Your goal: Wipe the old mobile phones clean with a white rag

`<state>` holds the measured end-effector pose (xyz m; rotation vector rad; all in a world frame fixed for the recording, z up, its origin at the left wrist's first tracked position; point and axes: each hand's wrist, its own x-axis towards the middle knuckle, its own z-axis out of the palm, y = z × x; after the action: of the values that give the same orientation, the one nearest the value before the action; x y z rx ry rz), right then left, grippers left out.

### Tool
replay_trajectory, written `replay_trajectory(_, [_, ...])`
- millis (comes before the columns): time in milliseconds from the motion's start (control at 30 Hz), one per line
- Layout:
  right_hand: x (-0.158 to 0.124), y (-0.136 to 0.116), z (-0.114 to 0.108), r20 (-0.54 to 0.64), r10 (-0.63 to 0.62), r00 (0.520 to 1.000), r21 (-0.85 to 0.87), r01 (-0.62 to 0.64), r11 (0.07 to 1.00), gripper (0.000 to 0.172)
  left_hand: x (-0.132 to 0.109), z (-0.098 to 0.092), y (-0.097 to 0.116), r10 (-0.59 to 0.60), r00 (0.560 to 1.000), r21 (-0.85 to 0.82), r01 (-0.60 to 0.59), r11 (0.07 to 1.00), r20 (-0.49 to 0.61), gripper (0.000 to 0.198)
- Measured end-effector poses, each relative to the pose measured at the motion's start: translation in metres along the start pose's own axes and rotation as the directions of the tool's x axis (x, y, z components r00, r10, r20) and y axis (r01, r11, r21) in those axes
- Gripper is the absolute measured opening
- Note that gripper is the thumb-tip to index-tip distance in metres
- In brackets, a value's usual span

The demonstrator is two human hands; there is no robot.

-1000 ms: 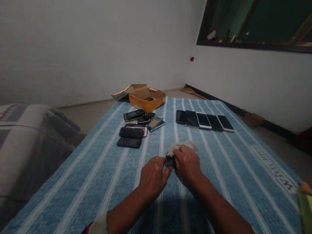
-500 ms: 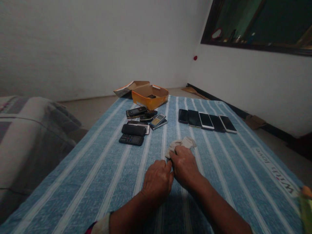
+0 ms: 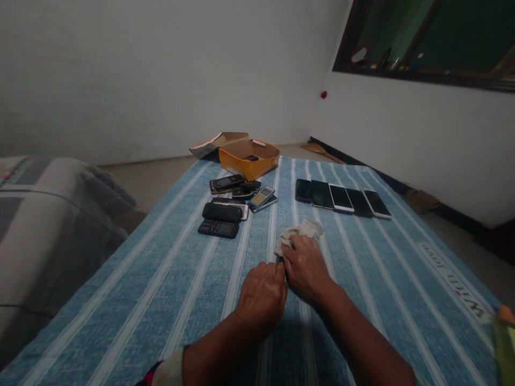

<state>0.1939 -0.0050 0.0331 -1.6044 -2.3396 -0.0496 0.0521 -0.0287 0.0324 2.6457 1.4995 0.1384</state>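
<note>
Near 6 o'clock on striped blue fabric point(image 3: 161, 279), the left hand point(image 3: 263, 292) closes its fingers on a mostly hidden dark object point(image 3: 280, 259). At its 1 o'clock, the right hand's point(image 3: 304, 268) fingers bunch a pale rag point(image 3: 309, 228). Light, even pressure seems best.

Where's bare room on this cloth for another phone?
Bare cloth lies left of the left hand, nearer than the phone pile, and right of the right hand, nearer than the smartphone row. A narrower bare strip runs between pile and row, beyond the pale rag. Most crowded: that pile, by the orange box.
</note>
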Motion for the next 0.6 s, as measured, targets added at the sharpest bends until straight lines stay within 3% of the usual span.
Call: replay_trajectory(600, [0.0011, 0.0056, 0.0025, 0.002, 0.014, 1.0, 0.051, -0.014, 0.999, 0.021, -0.0011, 0.0009, -0.0009, 0.007, 0.999, -0.023, -0.007, 1.0, -0.034, 0.033])
